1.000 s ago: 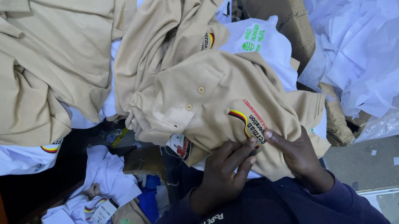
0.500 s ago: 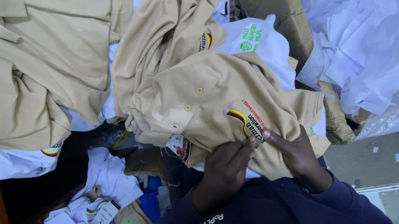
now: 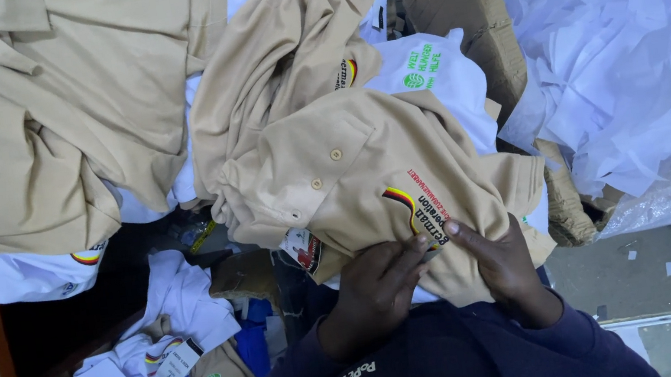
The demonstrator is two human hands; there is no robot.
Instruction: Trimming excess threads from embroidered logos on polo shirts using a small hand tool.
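Left hand (image 3: 376, 292) and right hand (image 3: 499, 266) pinch the chest emblem of a beige cotton polo shirt (image 3: 350, 169); crumpled white paper sheets (image 3: 614, 53) lie beside it.

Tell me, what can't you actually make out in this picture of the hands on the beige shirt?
- Head view: what the left hand fingers pinch at the beige polo shirt emblem; the fingers cover it.
- Head view: the right hand palm side; it faces the cloth.
- Head view: the shirt's lower part, hidden under both hands and the dark sleeves.
- Head view: the white paper pile, cut by the top edge.
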